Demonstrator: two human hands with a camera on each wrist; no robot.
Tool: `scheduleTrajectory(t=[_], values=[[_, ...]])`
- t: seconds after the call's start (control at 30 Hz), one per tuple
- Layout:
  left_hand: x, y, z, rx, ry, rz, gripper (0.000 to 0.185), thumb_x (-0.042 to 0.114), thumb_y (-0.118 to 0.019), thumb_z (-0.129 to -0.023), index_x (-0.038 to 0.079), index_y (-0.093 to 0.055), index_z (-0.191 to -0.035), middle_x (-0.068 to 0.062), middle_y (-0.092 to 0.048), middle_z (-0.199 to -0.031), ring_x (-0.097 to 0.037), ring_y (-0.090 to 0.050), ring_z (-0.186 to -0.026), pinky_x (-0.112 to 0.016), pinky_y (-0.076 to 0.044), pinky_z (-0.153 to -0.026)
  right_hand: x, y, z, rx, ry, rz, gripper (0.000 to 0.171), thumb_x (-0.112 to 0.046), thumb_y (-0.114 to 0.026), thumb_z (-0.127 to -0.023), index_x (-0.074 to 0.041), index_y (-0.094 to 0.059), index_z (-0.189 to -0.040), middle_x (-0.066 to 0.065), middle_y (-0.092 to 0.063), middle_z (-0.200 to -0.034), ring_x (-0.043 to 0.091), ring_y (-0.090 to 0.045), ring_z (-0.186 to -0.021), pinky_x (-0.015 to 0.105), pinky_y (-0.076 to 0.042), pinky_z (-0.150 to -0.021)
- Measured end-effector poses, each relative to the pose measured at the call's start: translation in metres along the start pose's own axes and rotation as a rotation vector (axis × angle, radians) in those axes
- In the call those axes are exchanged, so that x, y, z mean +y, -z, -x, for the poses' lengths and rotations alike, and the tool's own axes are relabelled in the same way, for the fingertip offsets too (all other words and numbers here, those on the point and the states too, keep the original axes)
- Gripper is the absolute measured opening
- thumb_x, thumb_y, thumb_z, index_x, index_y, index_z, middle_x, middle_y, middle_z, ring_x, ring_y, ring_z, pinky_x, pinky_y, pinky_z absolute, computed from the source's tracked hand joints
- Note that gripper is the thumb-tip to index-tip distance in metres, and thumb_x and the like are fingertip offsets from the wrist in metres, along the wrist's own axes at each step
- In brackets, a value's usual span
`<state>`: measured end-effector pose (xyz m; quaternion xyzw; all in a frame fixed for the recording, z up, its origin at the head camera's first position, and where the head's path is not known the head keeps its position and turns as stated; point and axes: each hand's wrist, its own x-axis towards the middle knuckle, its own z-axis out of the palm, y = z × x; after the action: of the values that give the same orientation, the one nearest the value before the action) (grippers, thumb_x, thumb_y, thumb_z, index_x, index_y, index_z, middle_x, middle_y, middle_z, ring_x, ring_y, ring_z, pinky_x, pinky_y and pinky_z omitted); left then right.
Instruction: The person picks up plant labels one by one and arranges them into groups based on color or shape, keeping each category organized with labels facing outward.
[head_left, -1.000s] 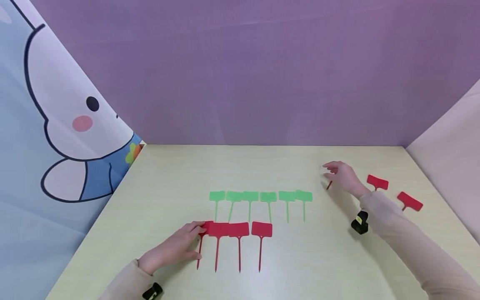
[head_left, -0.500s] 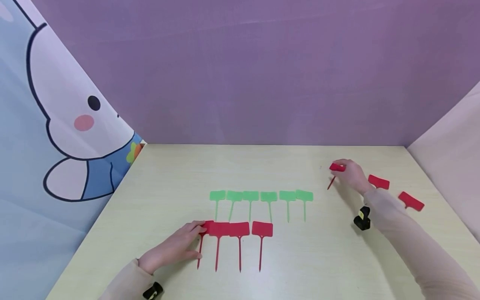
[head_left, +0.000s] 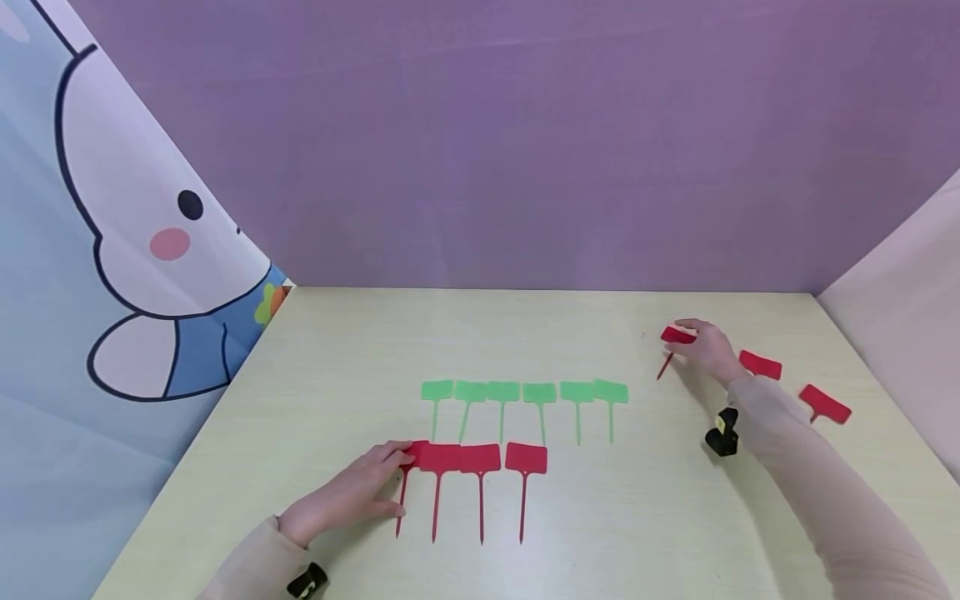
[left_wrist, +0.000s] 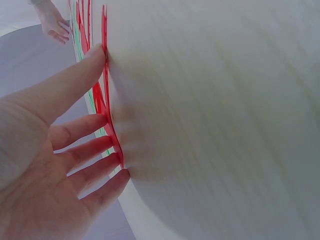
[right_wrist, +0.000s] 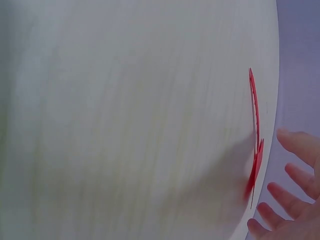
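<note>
My left hand (head_left: 352, 492) rests at the left end of a row of red T-shaped plant labels (head_left: 480, 458). Its fingertips touch the head of the leftmost red label (head_left: 416, 452), and the thumb lies by the stem. The left wrist view shows those fingers (left_wrist: 82, 128) spread along the edge of the label. At the back right, my right hand (head_left: 705, 346) is over a single red plant label (head_left: 677, 335), partly covering its head. In the right wrist view, the right fingers (right_wrist: 287, 199) are spread apart, with the red label (right_wrist: 256, 115) on the table beside them.
A row of green plant labels (head_left: 504, 390) lies just behind the red row. Two more red plant labels, one (head_left: 761, 364) near the right wrist and another (head_left: 825, 404) beyond the forearm, lie at the right. A purple backdrop (head_left: 555, 167) rises behind the table (head_left: 600, 517).
My right hand has shifted a little to the right, uncovering most of the red plant label's head that it hid before. The left hand stays in place.
</note>
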<state>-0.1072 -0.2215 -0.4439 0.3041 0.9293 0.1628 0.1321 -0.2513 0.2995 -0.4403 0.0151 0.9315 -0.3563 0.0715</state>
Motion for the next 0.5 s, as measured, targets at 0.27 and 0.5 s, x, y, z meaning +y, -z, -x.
scheduleTrajectory(t=[0.27, 0.5], values=[[0.0, -0.001, -0.001, -0.004, 0.002, 0.002, 0.065, 0.03, -0.073, -0.071, -0.001, -0.046, -0.122, -0.013, -0.04, -0.129, -0.029, -0.04, -0.116, -0.042, -0.039, -0.093, 0.008, 0.002, -0.003, -0.005, -0.006, 0.018, 0.063, -0.023, -0.059, -0.085, 0.008, -0.03, -0.132, 0.034, -0.03, -0.13, 0.047, -0.029, -0.115, 0.055, -0.03, -0.094], [0.0, -0.001, -0.001, -0.004, 0.003, 0.01, 0.065, 0.029, -0.073, -0.071, -0.001, -0.046, -0.122, -0.012, -0.04, -0.129, -0.028, -0.039, -0.116, -0.042, -0.039, -0.093, 0.014, 0.003, -0.003, -0.012, -0.023, -0.001, 0.064, -0.024, -0.059, -0.084, 0.008, -0.031, -0.132, 0.032, -0.032, -0.13, 0.044, -0.031, -0.114, 0.053, -0.03, -0.095]])
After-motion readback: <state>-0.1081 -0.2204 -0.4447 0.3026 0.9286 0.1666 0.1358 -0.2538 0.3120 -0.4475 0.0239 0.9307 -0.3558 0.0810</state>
